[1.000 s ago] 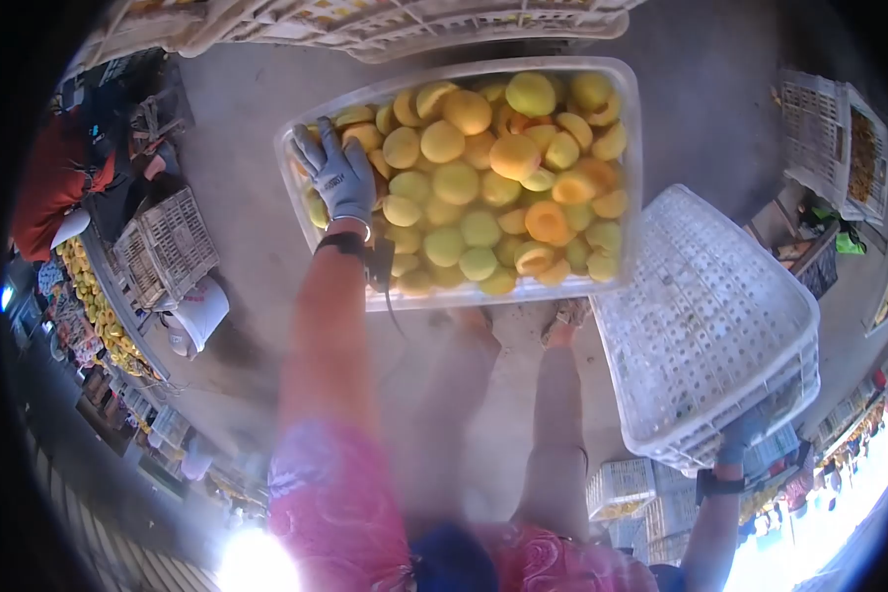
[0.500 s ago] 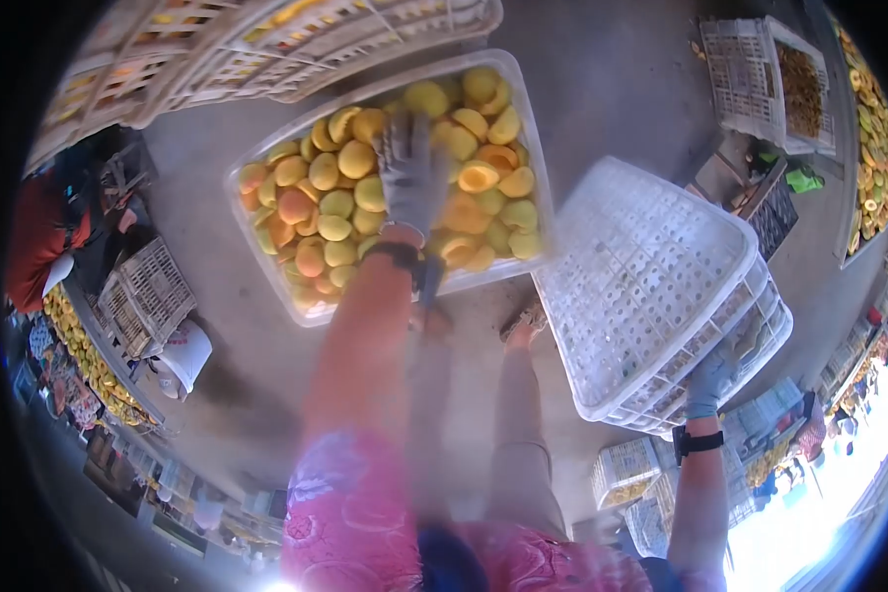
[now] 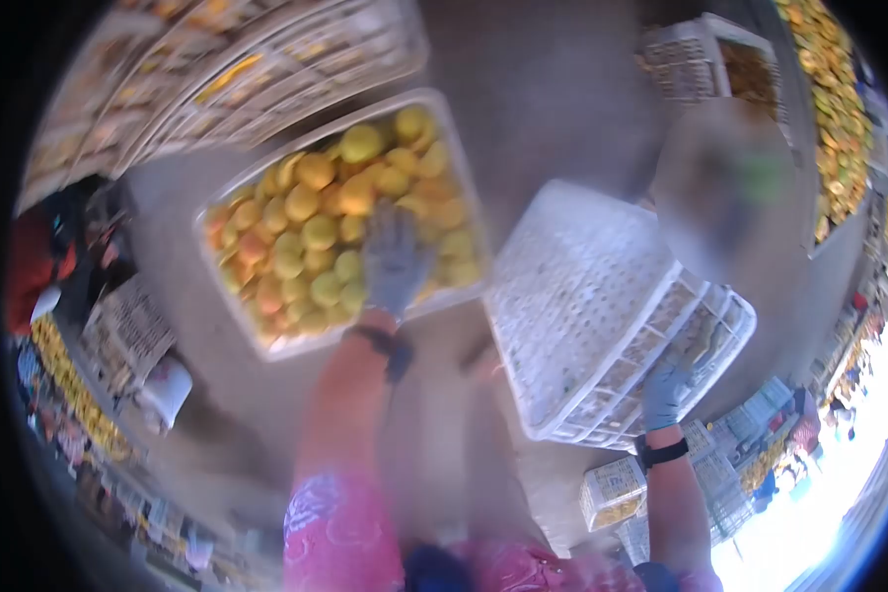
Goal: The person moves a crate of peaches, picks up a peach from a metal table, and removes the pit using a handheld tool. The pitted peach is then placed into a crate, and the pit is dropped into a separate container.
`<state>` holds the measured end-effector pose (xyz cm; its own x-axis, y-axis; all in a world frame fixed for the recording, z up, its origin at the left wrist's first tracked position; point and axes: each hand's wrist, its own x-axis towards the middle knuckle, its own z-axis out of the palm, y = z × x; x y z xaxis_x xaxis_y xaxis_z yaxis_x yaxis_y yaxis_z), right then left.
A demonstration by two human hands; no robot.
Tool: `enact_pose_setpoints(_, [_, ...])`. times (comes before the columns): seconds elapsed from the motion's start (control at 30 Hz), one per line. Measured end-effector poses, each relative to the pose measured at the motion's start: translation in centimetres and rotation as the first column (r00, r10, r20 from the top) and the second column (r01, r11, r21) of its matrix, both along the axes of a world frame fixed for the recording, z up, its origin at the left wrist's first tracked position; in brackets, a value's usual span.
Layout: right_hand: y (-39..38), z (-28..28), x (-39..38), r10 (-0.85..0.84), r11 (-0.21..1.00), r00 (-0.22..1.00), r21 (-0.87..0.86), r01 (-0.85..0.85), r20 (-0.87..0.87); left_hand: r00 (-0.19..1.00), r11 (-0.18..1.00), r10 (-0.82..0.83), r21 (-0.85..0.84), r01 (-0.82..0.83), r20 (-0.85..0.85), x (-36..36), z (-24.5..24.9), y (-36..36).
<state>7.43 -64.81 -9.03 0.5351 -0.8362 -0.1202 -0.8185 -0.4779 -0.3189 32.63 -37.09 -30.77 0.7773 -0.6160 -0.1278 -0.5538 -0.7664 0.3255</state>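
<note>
A pale plastic crate (image 3: 235, 331) on the floor is full of yellow and orange stone fruit (image 3: 301, 202), like apricots or peaches. My left hand (image 3: 395, 261), in a grey glove, lies on the fruit toward the crate's near side with its fingers stretched out. To the right, a white perforated crate (image 3: 572, 286) is tipped on its side, its base facing up and left. My right hand (image 3: 667, 390), gloved too, grips this crate by its slatted lower right side; some fingers are hidden by the slats.
Stacked crates of fruit (image 3: 266, 79) stand at the upper left. A slatted crate (image 3: 681, 64) is at the upper right, beside a long bed of cut fruit (image 3: 834, 118). A blurred pale shape (image 3: 701, 197) shows behind the tipped crate. People work along the left edge.
My left hand has come back toward the crate's near side, its fingers spreading over the fruit. The tipped crate and my right hand appear further left. The whole view has shifted and blurred.
</note>
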Motion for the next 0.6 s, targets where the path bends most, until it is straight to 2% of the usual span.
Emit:
enact_pose_setpoints(0.03, [-0.3,-0.1,-0.4,-0.016,0.999,1.000,-0.045,0.016,-0.001,1.000,0.999,-0.016,-0.045,0.016,-0.001,-0.1,-0.7,-0.4])
enact_pose_setpoints(0.1, [-1.0,-0.7,-1.1,0.059,0.985,0.987,-0.154,-0.082,-0.147,1.000,1.000,0.007,0.024,-0.007,0.023,0.3,-1.6,-0.3])
enact_pose_setpoints(0.17, [-0.5,-0.7,-1.7,0.068,0.986,0.994,-0.144,-0.080,-0.085,0.999,0.999,-0.011,0.037,0.012,-0.034,0.0,-1.1,-0.2])
enact_pose_setpoints(0.2, [-0.3,-0.4,-1.2,0.094,0.974,0.987,-0.193,-0.118,-0.128,0.997,0.998,-0.002,0.065,0.007,-0.077,0.3,-0.5,-0.2])
enact_pose_setpoints(0.23, [-0.5,0.1,-0.7,0.113,0.955,0.980,-0.253,-0.152,-0.164,0.999,0.999,-0.014,0.043,0.016,-0.040,0.6,0.2,-0.7])
enact_pose_setpoints(0.3, [-0.7,-0.2,-1.2,0.097,0.951,0.990,-0.283,-0.124,-0.107,0.996,0.985,-0.089,0.150,0.087,0.009,0.5,0.7,-0.7])
enact_pose_setpoints(0.33, [-0.6,0.0,-1.0,0.090,0.962,0.992,-0.252,-0.108,-0.083,0.994,0.982,-0.102,0.158,0.105,-0.029,0.4,1.7,-0.5])
enact_pose_setpoints(0.37, [-0.5,0.0,-0.9,0.085,0.971,0.994,-0.217,-0.097,-0.061,0.991,0.978,-0.112,0.169,0.123,-0.070,0.2,2.9,-0.1])
enact_pose_setpoints(0.43, [-0.6,-1.3,-1.9,0.075,0.968,0.995,-0.236,-0.088,-0.061,0.985,0.992,-0.030,0.115,0.050,-0.173,-0.4,7.1,0.2])
enact_pose_setpoints(0.5, [-0.6,-2.1,-2.6,0.097,0.962,0.981,-0.236,-0.136,-0.170,0.990,0.995,0.037,-0.087,-0.049,-0.133,-2.0,9.7,2.2])
enact_pose_setpoints(0.57, [-0.8,0.3,-2.5,0.039,0.977,0.993,-0.206,-0.062,-0.116,0.971,0.987,0.078,-0.120,-0.107,-0.227,-2.7,15.8,2.9])
enact_pose_setpoints(0.6, [-1.4,1.9,-2.8,0.080,0.995,0.995,-0.055,-0.083,-0.064,0.938,0.980,0.142,-0.089,-0.179,-0.315,-4.3,18.5,5.5])
